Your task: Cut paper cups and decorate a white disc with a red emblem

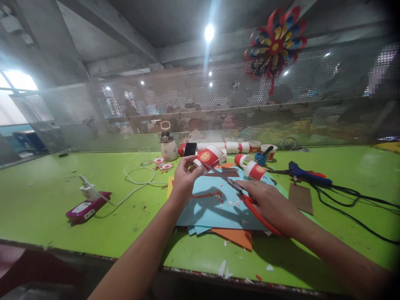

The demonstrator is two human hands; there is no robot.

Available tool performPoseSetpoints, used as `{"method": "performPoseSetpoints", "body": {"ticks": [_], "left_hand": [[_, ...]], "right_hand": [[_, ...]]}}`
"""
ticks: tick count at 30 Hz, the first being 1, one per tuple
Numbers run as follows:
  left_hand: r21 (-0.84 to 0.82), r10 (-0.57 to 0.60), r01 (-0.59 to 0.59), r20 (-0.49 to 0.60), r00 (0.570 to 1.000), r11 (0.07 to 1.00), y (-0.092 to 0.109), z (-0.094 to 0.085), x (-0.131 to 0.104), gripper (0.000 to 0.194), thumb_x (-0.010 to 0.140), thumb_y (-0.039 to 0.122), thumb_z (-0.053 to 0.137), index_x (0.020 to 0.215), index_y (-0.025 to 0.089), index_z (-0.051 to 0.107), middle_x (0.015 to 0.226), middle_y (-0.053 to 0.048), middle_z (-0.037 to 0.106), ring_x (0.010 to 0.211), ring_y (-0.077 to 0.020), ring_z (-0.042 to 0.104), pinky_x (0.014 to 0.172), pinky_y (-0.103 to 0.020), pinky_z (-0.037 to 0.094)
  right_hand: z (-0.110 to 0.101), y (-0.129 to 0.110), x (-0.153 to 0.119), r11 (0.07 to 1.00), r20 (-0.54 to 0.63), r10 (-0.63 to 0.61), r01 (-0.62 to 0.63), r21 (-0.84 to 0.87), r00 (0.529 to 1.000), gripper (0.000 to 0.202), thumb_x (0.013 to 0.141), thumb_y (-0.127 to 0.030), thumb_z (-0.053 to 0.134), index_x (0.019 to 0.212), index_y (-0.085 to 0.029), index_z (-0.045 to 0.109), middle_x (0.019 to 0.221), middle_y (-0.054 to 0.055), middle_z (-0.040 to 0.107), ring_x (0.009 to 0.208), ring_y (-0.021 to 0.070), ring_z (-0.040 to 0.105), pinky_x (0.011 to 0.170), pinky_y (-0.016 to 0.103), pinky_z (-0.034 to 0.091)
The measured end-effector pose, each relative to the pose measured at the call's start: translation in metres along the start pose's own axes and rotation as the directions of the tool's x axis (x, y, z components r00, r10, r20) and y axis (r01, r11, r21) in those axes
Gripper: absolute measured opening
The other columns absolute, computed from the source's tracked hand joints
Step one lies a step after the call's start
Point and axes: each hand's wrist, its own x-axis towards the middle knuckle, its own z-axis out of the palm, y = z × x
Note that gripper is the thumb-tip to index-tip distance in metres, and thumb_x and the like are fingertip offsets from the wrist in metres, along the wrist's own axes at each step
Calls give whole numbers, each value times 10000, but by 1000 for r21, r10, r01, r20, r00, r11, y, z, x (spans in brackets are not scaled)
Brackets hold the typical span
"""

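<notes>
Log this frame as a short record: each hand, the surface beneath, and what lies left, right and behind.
Left hand: holds red-and-white paper cup
Right hand: holds red-handled scissors, blades at the cup
Beneath: light-blue sheet on green table
Left: purple power strip, white charger
Right: blue glue gun
Behind: phone, bottle with handled lid

Taking blue sheets (215, 214) as clock centre: open lane ran 8–9 o'clock over bare table (125, 227). Scissors (233, 184) and held cup (208, 157) crowded the middle; cup row (233, 147) blocked 12, bottle (169, 149) 11, white cable (117, 205) 10, power strip (83, 210) 9, glue gun (309, 174) 2, black cords (346, 193) 3.
</notes>
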Motion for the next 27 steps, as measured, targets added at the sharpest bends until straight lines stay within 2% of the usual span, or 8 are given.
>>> {"method": "performPoseSetpoints", "body": {"ticks": [4,11,19,27], "left_hand": [[-40,-4,3,-12,1000,999,2,4,-3,400,661,275,782,979,184,557,1039,-55,624,892,-194,629,797,-361,513],[-45,-18,15,-59,998,999,0,5,-5,379,665,242,778,968,178,560,1022,-59,610,928,-213,624,831,-400,511],[-30,-6,3,-109,994,1000,-1,8,-7,345,711,247,756,996,190,571,1033,-72,616,962,-234,628,853,-422,509],[-52,-11,5,-113,994,999,1,8,-8,367,685,245,767,988,187,566,1024,-70,612,959,-238,626,842,-417,508]], "right_hand": [[1,-1,0,999,20,14,-15,32,1000,332,909,-239,505,1217,-213,625,1089,105,723,970,269,677,802,363,518],[3,-3,0,999,24,17,-18,44,1000,345,921,-238,473,1231,-185,614,1172,131,697,1040,293,657,837,403,515],[6,-2,-1,998,20,36,-37,56,999,328,926,-249,481,1217,-178,614,1158,150,695,1056,319,644,836,441,511],[3,-5,3,987,18,-11,8,160,1000,298,942,-274,478,1199,-230,622,1207,81,694,1063,261,654,860,383,527]]}}
